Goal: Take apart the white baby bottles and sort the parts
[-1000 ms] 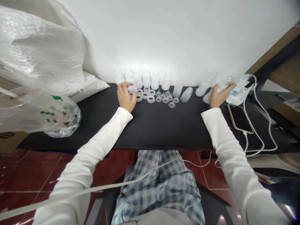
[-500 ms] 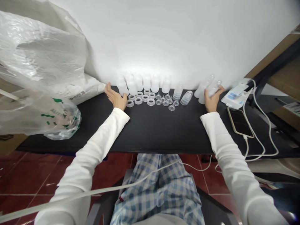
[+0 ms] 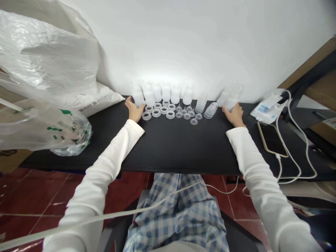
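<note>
My left hand [image 3: 134, 110] rests with spread fingers against the base of the leftmost milky plastic bottle [image 3: 138, 96], one of a row of several along the wall. In front of the bottles lie several clear plastic collar rings [image 3: 156, 113] and small clear funnel-shaped valves [image 3: 186, 116]. A stack of clear cups [image 3: 210, 110] lies on its side. My right hand [image 3: 234, 116] lies on the black table [image 3: 178, 147], its fingertips at the foot of a pair of clear funnel-shaped pieces [image 3: 230, 95] leaning against the wall. Neither hand visibly holds anything.
A crumpled clear plastic bag [image 3: 44, 63] hangs in from the left, above a white sack [image 3: 97, 99]. On the right lie a smartphone [image 3: 271, 140], a white and blue packet [image 3: 265, 110] and a white cable [image 3: 296, 150]. My knees in checked cloth show below the table edge.
My right hand has come down and left, and no longer lifts a clear piece, which now stands by the wall. My left hand has moved left from the rings to the bottle's base.
</note>
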`<state>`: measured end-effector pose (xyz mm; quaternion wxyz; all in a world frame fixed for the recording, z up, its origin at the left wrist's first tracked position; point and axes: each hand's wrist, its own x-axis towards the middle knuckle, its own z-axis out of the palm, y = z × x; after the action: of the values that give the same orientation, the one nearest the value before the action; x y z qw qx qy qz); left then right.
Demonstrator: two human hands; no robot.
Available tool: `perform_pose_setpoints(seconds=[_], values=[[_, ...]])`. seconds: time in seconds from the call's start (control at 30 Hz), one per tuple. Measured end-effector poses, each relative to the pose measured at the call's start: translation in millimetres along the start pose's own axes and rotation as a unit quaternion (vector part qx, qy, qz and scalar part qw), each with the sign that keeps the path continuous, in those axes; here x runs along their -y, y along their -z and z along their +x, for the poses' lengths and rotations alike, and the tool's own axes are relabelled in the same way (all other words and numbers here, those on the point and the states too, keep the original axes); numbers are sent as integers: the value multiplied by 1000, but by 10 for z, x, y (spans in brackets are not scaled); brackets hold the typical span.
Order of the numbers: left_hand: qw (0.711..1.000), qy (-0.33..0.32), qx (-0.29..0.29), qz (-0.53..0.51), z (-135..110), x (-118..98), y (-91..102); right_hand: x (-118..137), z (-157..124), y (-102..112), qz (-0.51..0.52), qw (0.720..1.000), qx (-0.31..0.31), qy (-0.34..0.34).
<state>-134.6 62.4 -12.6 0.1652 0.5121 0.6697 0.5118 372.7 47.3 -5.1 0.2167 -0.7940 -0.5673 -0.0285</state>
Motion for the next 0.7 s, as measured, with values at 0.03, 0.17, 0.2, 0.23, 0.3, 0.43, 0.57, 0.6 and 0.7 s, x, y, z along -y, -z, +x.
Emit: perform_pose_setpoints(seconds=[0.03,0.17,0.2,0.23,0.3,0.43,0.57,0.6,0.7], values=[[1000,3,-2,7,-40,-49,8,-3,-2,2,-1,1000,3,-5],[995,53,-45,68,-296,-288,21,13,-39,10,-6,1000,20,-13],[992,70,-59,85,-372,-352,20,31,-59,14,-11,1000,22,-14],[989,79,-70,100,-445,-412,18,54,-83,19,-19,999,24,-16],[987,74,-70,126,-566,-513,16,109,-139,43,-39,999,19,-21],[984,65,-26,165,-660,-606,23,209,-220,195,-75,996,-53,-21],[980,48,10,192,-666,-593,7,331,-254,484,-28,981,-193,15],[979,35,18,199,-674,-583,-4,384,-276,548,4,972,-234,37],[975,-5,37,220,-711,-548,-43,615,-421,630,74,942,-262,194]])
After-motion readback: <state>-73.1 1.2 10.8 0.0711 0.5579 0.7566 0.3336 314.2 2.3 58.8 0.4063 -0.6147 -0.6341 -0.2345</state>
